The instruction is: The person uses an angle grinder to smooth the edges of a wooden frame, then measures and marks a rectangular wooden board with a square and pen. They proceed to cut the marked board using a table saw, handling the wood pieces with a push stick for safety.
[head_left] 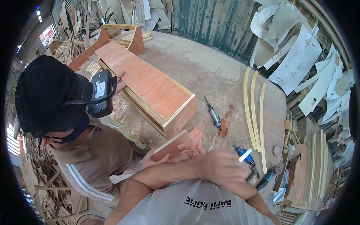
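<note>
My left forearm reaches across my front to the right, and my arms appear to cross. My left hand (223,164) is smeared by motion, so its fingers cannot be read; a blue air tool (246,156) with a white strip across it lies nearest. Partly hidden beneath that arm, my right hand (195,149) appears closed on the right end of a short wooden board (170,147). Another hand (150,160), apparently the co-worker's, grips the board's left end. A small reddish wood piece (196,134) shows at its upper right corner.
A co-worker (108,150) stands at left, one hand on a long wooden box (146,80). A grey air tool (213,115) and curved wooden strips (254,112) lie on the worktable (180,48). A green grinder (265,179) sits near its right edge. Paper templates (296,60) hang beyond.
</note>
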Demonstrator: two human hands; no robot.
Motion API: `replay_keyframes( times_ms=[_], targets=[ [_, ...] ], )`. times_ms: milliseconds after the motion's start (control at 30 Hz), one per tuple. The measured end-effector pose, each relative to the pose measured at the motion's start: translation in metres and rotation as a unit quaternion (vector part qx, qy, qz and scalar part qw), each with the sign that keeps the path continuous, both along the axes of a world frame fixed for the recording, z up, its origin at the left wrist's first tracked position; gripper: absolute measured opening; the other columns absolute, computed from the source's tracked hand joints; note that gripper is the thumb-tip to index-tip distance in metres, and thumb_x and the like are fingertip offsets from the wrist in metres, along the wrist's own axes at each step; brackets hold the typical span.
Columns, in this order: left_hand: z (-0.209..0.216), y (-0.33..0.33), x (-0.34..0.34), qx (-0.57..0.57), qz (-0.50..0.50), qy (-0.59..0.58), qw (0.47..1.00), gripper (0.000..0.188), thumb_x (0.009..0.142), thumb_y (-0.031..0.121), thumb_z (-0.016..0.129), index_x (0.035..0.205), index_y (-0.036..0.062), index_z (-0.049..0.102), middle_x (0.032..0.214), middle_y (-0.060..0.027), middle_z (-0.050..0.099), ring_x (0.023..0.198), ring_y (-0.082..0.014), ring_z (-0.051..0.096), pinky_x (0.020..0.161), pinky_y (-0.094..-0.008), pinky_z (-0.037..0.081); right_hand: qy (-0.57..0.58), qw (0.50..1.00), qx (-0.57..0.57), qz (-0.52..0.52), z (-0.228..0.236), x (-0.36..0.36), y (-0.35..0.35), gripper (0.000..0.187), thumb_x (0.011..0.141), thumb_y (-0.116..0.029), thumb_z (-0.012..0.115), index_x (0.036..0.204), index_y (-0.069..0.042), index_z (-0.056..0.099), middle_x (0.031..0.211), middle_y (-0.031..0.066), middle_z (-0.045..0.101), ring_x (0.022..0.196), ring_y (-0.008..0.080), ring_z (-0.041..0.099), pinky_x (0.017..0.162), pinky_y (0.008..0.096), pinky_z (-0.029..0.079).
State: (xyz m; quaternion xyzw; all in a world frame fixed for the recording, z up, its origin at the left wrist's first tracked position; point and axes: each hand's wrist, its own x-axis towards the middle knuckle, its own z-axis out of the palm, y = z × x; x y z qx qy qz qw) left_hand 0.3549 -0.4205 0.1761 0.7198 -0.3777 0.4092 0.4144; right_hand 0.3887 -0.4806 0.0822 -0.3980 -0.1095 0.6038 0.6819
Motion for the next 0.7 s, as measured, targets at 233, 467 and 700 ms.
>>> replay_keyframes(
  times_ms=[233, 467, 700],
  targets=[
    [-0.013, 0.094, -0.031, -0.238, 0.224, 0.094, 0.941, 0.016, 0.084, 0.006, 0.07, 0.099, 0.003, 0.068, 0.084, -0.0101, 0.069, 0.072, -0.0238, 0.067, 0.063, -0.0345, 0.052, -0.053, 0.989, -0.05, -0.125, -0.021, 0.021, -0.014, 0.04, 0.105, -0.034, 0.046, 0.124, 0.0, 0.057, 0.086, 0.0062, 0.063, 0.074, 0.0151, 0.062, 0.067, 0.0306, 0.052],
    [-0.082, 0.096, -0.064, -0.227, 0.151, 0.316, 0.909, 0.018, 0.089, 0.008, 0.068, 0.107, 0.0018, 0.068, 0.09, -0.0102, 0.07, 0.074, -0.0159, 0.065, 0.067, -0.0291, 0.051, -0.113, 0.981, -0.112, -0.107, -0.029, 0.039, -0.01, 0.036, 0.104, -0.031, 0.051, 0.117, 0.0, 0.061, 0.081, 0.0048, 0.063, 0.071, 0.015, 0.062, 0.067, 0.0293, 0.052],
    [-0.123, 0.106, -0.084, -0.303, 0.206, 0.428, 0.826, 0.022, 0.095, 0.017, 0.066, 0.11, 0.0019, 0.068, 0.089, -0.0052, 0.07, 0.074, -0.0072, 0.06, 0.067, -0.0245, 0.05, -0.111, 0.979, -0.113, -0.124, -0.023, 0.054, -0.009, 0.031, 0.103, -0.028, 0.054, 0.115, 0.0, 0.062, 0.08, 0.0047, 0.064, 0.069, 0.0154, 0.062, 0.069, 0.0314, 0.054]
  ],
)
